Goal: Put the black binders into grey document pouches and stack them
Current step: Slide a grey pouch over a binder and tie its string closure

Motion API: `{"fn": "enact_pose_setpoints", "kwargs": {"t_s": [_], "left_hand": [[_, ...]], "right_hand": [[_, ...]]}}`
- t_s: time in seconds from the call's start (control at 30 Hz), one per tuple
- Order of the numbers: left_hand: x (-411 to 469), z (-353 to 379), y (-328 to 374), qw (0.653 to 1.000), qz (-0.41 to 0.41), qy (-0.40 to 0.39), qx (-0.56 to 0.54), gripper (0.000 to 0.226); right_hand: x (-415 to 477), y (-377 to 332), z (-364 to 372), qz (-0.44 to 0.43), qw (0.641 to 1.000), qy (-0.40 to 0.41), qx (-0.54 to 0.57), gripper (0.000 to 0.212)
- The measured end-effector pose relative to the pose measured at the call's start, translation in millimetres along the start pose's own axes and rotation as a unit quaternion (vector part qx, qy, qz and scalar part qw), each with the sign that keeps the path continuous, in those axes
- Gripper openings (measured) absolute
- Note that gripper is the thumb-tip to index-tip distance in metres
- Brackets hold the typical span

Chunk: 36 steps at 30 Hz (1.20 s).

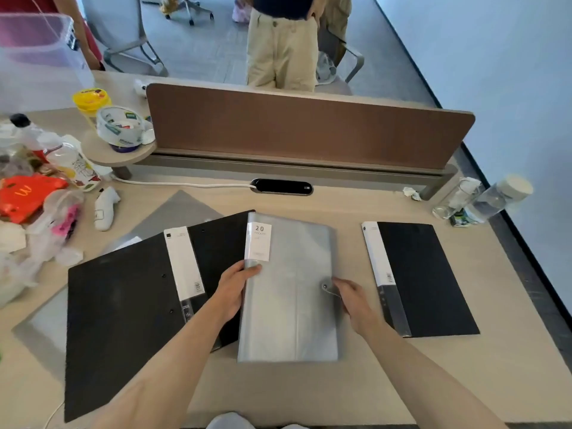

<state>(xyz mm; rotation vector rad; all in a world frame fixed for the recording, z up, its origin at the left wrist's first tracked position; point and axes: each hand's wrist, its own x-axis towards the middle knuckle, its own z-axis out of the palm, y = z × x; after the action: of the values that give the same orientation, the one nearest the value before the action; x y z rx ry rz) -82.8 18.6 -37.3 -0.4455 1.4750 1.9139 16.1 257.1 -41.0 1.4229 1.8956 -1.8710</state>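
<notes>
Grey pouch (291, 289) lies flat mid-desk (356, 209), label w/ "20" at its top left corner. We've got our left hand (234, 292) curled on the pouch's left edge, thumb on top; right hand (353, 297) pinches the string by the button clasp (325, 286) on the right edge. Two black binders (123, 308) overlap to the left, partly under the pouch; another black binder (424, 278) sits apart on the right.
</notes>
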Motion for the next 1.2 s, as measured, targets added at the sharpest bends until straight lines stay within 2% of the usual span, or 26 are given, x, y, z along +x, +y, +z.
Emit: {"fn": "enact_pose_setpoints", "kwargs": {"t_s": [0.17,0.37,0.43,0.53,0.6,0.7,0.77,0.83,0.97,1.03,1.13,1.2], "left_hand": [[-3.8,50.6,17.1,0.998,0.027,-0.063,0.018,0.032],[-4.8,129.1,-0.2,0.997,0.02,-0.061,0.037,0.039],[-3.8,163.0,-13.5,0.996,0.012,-0.066,0.06,0.032],[-7.4,212.7,-36.5,0.985,-0.006,-0.038,0.167,0.014],[-7.3,237.8,-53.5,0.968,-0.008,-0.013,0.25,0.012],[-2.0,272.7,-74.4,0.936,0.044,0.012,0.348,0.017],[2.6,295.9,-81.3,0.926,0.068,0.015,0.372,0.03],[13.6,313.4,-87.0,0.919,0.075,0.022,0.387,0.033],[37.0,330.6,-101.9,0.914,0.051,0.054,0.399,0.035],[37.6,337.4,-108.3,0.911,0.037,0.063,0.405,0.04],[33.5,346.9,-115.8,0.915,0.022,0.053,0.399,0.038],[37.1,351.0,-120.3,0.916,0.023,0.059,0.397,0.044]], "right_hand": [[-1.8,-27.1,-43.8,-0.035,0.998,0.043,0.022,0.019],[2.1,-42.5,-118.9,-0.091,0.993,0.062,0.052,0.017],[3.5,-41.6,-150.5,-0.095,0.991,0.069,0.06,0.011],[15.9,-33.4,-200.1,-0.094,0.992,0.065,0.059,0.015],[24.8,-24.0,-228.9,-0.094,0.993,0.056,0.05,0.019],[44.6,-12.2,-263.7,-0.089,0.995,0.041,0.013,0.017],[62.7,-12.7,-282.7,-0.091,0.995,0.031,-0.013,0.025],[79.5,-18.9,-296.9,-0.092,0.995,0.02,-0.025,0.03],[109.8,-25.8,-311.8,-0.103,0.993,0.009,-0.06,0.021],[130.1,-18.1,-314.8,-0.102,0.988,0.004,-0.113,0.015],[152.2,1.7,-314.0,-0.098,0.974,0.01,-0.203,0.039],[158.1,7.5,-309.5,-0.107,0.97,0.022,-0.219,0.053]]}}
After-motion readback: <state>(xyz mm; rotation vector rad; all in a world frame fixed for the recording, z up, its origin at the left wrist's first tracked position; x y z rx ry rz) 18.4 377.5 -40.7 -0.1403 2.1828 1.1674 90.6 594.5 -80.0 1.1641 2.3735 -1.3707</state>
